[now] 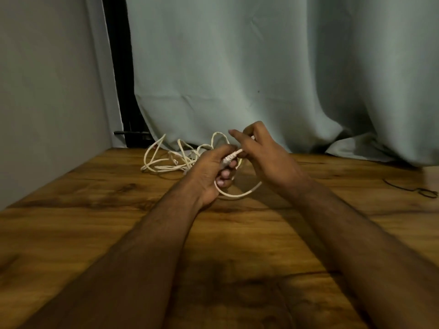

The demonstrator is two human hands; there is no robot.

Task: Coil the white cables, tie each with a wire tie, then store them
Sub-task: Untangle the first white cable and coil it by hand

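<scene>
At frame centre the left hand grips the cable by its plug end, the right hand pinches it alongside; loops should stay even, drawing slack from the tangle on the surface.

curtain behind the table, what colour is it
Pale grey-green, plain, no pattern; the curtain shows in the head view.
</scene>
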